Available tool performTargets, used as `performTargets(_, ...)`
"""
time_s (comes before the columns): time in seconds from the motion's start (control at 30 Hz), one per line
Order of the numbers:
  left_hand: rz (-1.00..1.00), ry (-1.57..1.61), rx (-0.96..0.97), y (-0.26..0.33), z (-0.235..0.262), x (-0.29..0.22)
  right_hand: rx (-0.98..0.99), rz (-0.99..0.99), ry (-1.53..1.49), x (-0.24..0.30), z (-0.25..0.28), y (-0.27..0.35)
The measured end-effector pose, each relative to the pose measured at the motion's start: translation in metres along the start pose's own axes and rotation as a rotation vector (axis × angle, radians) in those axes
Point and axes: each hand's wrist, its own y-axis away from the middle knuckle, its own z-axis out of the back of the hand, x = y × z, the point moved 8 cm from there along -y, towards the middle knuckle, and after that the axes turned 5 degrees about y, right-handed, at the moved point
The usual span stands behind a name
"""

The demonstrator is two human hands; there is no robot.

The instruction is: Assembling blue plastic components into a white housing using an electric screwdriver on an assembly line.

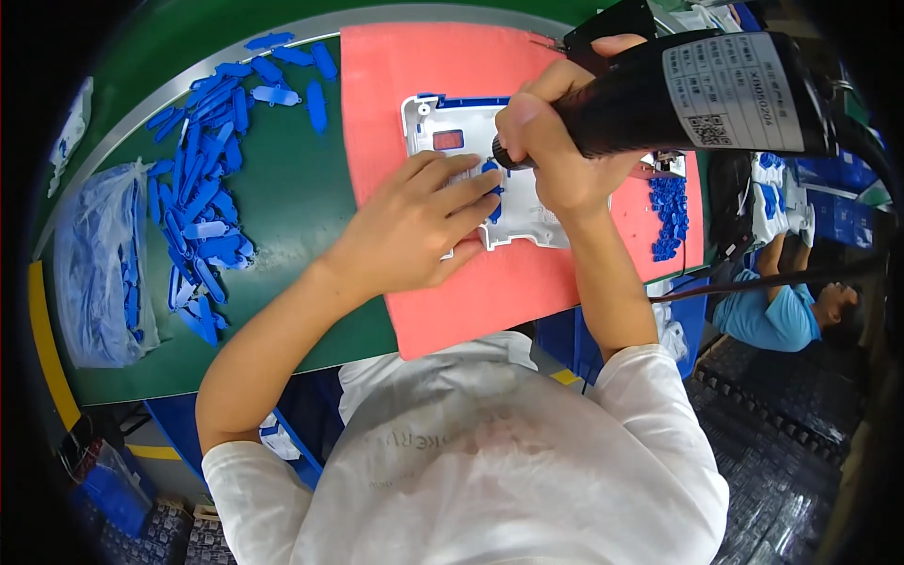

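A white plastic housing [527,229] with a blue edge strip lies on the pink mat in front of me. My right hand [563,146] is wrapped round a black electric screwdriver [626,108], tilted with its nose down at the housing. The screwdriver's tip meets the housing near the end of a blue plastic piece [494,205], but my fingers hide the exact contact. Stretched out and slightly apart, the fingers of my left hand [424,218] rest on the housing and against that blue piece. A small reddish rectangle [449,139] shows in the housing beside my left fingers.
Many long blue plastic pieces [202,184] are heaped on the green table at left, beside a clear plastic bag [104,268]. Small blue parts [669,217] lie on the pink mat's [452,325] right side. Another person [777,306] works farther right.
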Motion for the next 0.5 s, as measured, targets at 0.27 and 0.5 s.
performTargets(0.27,-0.031,-0.021,0.021,-0.003,0.002,-0.004,-0.038,0.017,-0.033,0.004,0.002,0.001)
performTargets(0.5,-0.021,0.005,0.050,0.001,0.003,-0.007,-0.519,0.148,-0.145,0.065,0.134,0.004)
